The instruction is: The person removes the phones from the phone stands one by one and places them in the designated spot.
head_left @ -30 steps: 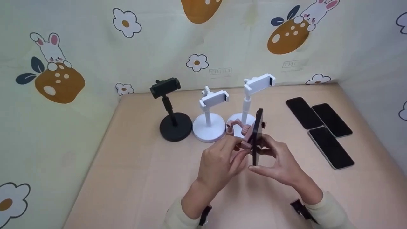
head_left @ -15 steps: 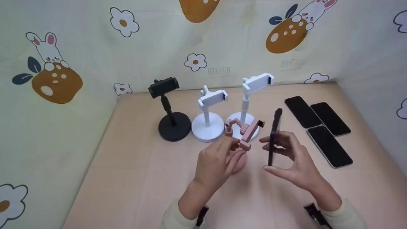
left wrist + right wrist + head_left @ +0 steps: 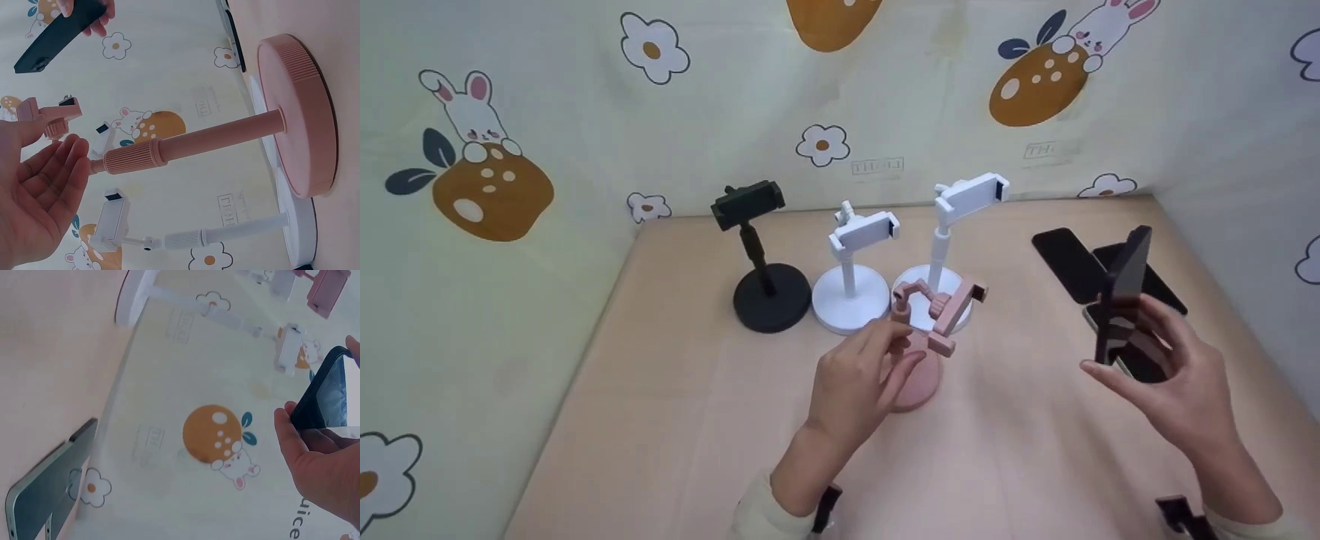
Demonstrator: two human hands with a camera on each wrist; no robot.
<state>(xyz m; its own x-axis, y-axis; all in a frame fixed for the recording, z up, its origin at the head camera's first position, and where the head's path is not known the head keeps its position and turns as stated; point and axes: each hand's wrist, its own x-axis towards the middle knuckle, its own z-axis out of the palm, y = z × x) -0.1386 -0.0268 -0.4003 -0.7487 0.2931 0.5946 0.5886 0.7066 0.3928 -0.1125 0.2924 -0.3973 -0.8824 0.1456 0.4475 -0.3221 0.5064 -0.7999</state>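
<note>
A pink phone stand (image 3: 921, 381) stands upright on the table, its clamp (image 3: 954, 311) tilted and holding no phone. My left hand (image 3: 849, 382) is beside the upper part of this stand, fingers loosely bent and thumb apart. In the left wrist view the fingertips lie right at the thin neck above the ribbed collar (image 3: 135, 157). Off to the right, my right hand (image 3: 1189, 390) holds a dark smartphone (image 3: 1125, 289) raised on edge, thumb at its lower end and fingers along its back. The right wrist view shows the same phone (image 3: 323, 396) gripped by its edges.
Behind the pink stand are a black phone stand (image 3: 772, 300), a short white phone stand (image 3: 851, 300) and a taller white phone stand (image 3: 941, 247). Several dark phones lie at the right, one phone (image 3: 1065, 262) partly beside the raised one. A patterned cloth (image 3: 735, 112) hangs behind the table.
The phone has come away from the pink stand's clamp and moved right with my right hand. My left hand has shifted slightly left, its fingers loosened from the clamp.
</note>
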